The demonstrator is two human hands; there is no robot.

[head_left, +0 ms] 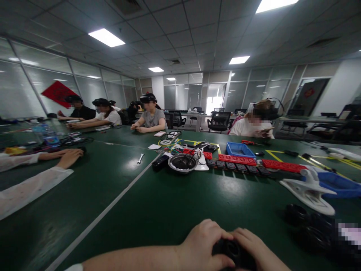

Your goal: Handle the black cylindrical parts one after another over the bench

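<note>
At the near edge of the dark green table (158, 210), both of the person's hands close around a small black round object (232, 251). The left hand (201, 244) wraps its left side with fingers curled over the top, and the right hand (258, 250) cups it from the right; what the object is cannot be told. Just to the right, near the table's right edge, lies a cluster of black round parts (310, 226), partly blurred. Beyond them a white clip-like holder (308, 192) rests beside a blue tray (340, 184).

A pale line (113, 205) runs diagonally across the tabletop from the near left toward the middle. Along the left edge lie two white-sleeved arms of a co-worker, one hand (70, 156) flat on the surface.

At mid-table sits a round metal bowl (182, 163) holding dark wires, with a row of red and black power strips (239, 162) stretching right of it and a second blue tray (239, 149) just behind. A small wrench (140, 158) lies alone left of the bowl. A water bottle (46, 134) stands toward the far left.

Several people wearing head-mounted gear sit along the far edge. Behind them are glass partition walls, black office chairs, a red diamond-shaped paper (58, 93) on the left glass, and a tiled ceiling with bright panel lights (106, 37).
</note>
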